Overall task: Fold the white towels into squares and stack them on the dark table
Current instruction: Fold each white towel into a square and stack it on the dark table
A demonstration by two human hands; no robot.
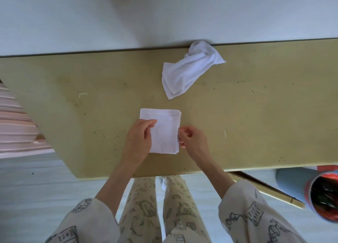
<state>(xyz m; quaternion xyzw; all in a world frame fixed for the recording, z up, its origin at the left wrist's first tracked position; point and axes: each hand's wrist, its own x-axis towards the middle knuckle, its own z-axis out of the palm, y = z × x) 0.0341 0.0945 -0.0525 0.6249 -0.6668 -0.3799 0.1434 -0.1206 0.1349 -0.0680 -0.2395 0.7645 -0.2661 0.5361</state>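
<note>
Fingers (152, 123) of the left hand (139, 138) lay curled over the left edge of the folded towel (164, 131), thumb and forefinger closed on the cloth there. On the opposite side, the right hand (193, 140) had its fingertips (181, 133) bent in against the right edge, lightly pinching the stacked layers; how firm that pinch was could not be told. Between the two hands the folded towel lay flat on the yellowish surface (73, 114), a tidy rectangle, its long axis running away from the person toward the far edge, its short sides nearest and farthest.

Beyond the fingers and a little to the right, well apart from them, a second white towel (188, 70) lay crumpled and unfolded, its bulk stretched diagonally from near-left to far-right, its far end at the back edge of the surface.

By my judgement the cloth was thin, light and limp: it would sag and slip open if lifted by one corner. Taking both near corners, or pinching all layers at the open right edge, looked the safest hold. One more fold across the long axis would likely bring it close to square.
</note>
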